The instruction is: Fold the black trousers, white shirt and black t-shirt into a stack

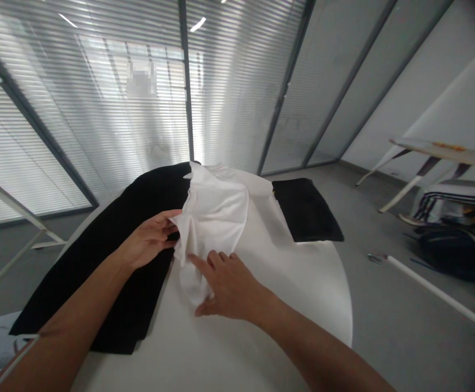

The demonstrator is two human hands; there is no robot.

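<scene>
A white cloth (217, 207), perhaps a garment, lies rumpled and partly folded over on a white round table (303, 283). My left hand (151, 237) pinches its left edge between thumb and fingers, lifting a small peak of fabric. Spread over the near part of the cloth is my right hand (229, 286), with the index finger reaching toward the raised fold and the thumb apart, gripping nothing. Under my left forearm, a large black cloth (110, 245) covers the table's left side and meets the white cloth's left edge.
A folded black cloth (309, 209) rests at the table's right edge. Glass partitions with blinds (237, 81) stand behind. On the right are another table (445, 152), a dark bag (458, 253) and a white pole (437, 294). A white metal frame (12, 201) stands at left.
</scene>
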